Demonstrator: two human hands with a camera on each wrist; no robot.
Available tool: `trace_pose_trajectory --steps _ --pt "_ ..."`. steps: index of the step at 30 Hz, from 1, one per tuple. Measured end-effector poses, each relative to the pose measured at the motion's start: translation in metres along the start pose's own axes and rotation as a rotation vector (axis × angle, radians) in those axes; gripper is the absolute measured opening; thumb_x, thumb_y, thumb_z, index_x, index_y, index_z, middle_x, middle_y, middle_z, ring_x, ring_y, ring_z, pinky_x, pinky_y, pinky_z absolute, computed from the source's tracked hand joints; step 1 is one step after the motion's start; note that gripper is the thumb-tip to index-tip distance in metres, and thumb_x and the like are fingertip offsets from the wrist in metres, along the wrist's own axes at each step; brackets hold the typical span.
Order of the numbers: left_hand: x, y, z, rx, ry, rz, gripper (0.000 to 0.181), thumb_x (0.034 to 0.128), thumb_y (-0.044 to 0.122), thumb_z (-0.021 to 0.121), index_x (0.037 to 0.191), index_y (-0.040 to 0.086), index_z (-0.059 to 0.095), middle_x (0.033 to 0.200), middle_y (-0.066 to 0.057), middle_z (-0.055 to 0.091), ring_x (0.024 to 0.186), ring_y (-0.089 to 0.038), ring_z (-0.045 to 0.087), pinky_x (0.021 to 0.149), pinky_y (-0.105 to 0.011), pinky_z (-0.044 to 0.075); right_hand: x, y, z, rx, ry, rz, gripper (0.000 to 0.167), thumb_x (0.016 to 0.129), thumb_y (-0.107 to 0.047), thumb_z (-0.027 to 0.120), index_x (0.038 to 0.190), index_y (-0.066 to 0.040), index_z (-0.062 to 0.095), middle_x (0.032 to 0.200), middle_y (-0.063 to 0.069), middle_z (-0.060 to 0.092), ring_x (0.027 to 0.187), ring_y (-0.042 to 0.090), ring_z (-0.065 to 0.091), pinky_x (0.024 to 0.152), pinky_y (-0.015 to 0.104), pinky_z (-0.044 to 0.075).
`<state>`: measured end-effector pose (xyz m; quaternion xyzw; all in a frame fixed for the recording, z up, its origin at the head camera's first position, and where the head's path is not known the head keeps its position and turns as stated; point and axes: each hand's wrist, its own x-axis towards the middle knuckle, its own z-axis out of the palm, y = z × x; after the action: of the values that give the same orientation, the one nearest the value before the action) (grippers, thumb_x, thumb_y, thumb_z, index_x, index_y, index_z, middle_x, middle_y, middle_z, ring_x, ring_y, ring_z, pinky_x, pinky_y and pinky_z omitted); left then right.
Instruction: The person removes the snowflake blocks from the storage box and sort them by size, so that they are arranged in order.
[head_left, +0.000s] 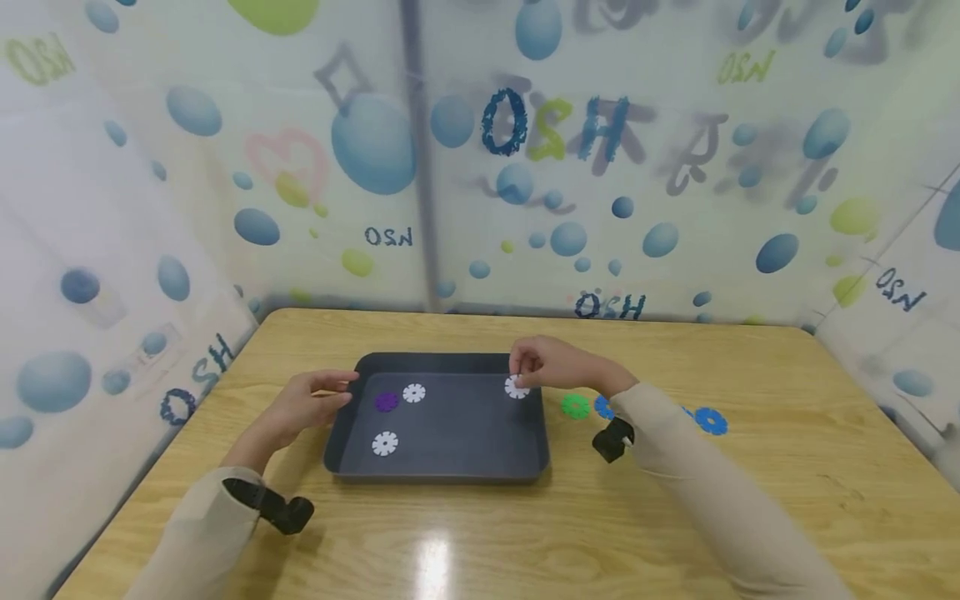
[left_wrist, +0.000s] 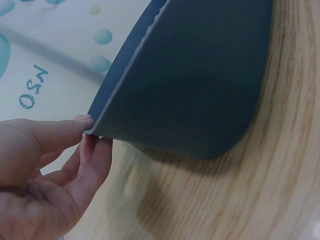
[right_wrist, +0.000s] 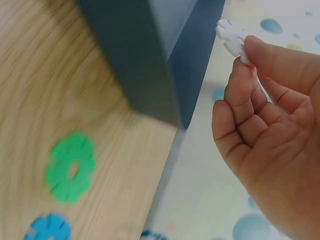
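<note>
A dark grey tray lies on the wooden table. Its left rim is pinched between the thumb and fingers of my left hand, which shows closely in the left wrist view. Over the tray's right end, my right hand pinches a white notched disc between thumb and forefinger. Inside the tray lie a purple notched disc, a white one close beside it, and another white one nearer the front.
Right of the tray, a green notched disc and blue discs lie on the table; my right forearm partly covers some blue ones. A curtain with printed bubbles hangs behind the table's far edge.
</note>
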<state>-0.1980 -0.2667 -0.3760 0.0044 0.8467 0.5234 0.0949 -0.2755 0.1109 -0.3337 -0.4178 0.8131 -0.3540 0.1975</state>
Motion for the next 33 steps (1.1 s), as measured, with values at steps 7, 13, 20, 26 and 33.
trace_pose_trajectory --steps 7,13,20,26,33 --pt "-0.001 0.002 0.001 -0.002 0.003 -0.008 0.043 0.0921 0.008 0.054 0.132 -0.006 0.043 0.125 -0.029 0.043 0.108 -0.033 0.050 0.082 -0.042 0.049 -0.036 0.023 -0.011 0.078 0.066 0.085 0.004 0.090 -0.005 0.057 0.091 -0.001 0.055 0.073 0.006 0.055 0.064 0.027 0.050 0.061 0.034 0.045" --pt "-0.001 0.001 0.001 0.007 0.006 -0.009 0.043 0.0923 0.008 0.054 0.132 -0.005 0.043 0.124 -0.029 0.043 0.107 -0.033 0.051 0.082 -0.042 0.049 -0.070 0.042 -0.021 0.089 0.139 0.168 0.007 0.091 -0.007 0.056 0.092 -0.001 0.053 0.074 0.008 0.053 0.064 0.023 0.047 0.062 0.036 0.044" --pt "0.000 0.001 0.001 0.009 0.003 -0.005 0.043 0.0923 0.008 0.054 0.131 -0.006 0.043 0.123 -0.028 0.044 0.106 -0.033 0.051 0.082 -0.042 0.049 -0.116 0.069 -0.036 0.095 0.225 0.255 0.012 0.091 -0.008 0.056 0.094 0.003 0.052 0.072 0.013 0.054 0.063 0.026 0.050 0.061 0.035 0.046" --pt "0.001 0.001 0.000 0.004 0.001 0.014 0.043 0.0920 0.007 0.054 0.131 -0.007 0.043 0.122 -0.028 0.044 0.105 -0.031 0.052 0.080 -0.040 0.050 -0.155 0.085 -0.047 0.089 0.299 0.345 0.017 0.091 -0.010 0.058 0.097 0.005 0.052 0.074 0.012 0.056 0.064 0.025 0.051 0.062 0.033 0.048" --pt "0.002 0.000 0.001 0.002 0.002 0.020 0.043 0.0919 0.007 0.054 0.131 -0.007 0.043 0.120 -0.028 0.045 0.106 -0.032 0.051 0.080 -0.038 0.050 -0.194 0.105 -0.058 0.118 0.353 0.430 0.025 0.090 -0.012 0.058 0.102 0.010 0.050 0.079 0.009 0.056 0.071 0.018 0.056 0.069 0.027 0.051"
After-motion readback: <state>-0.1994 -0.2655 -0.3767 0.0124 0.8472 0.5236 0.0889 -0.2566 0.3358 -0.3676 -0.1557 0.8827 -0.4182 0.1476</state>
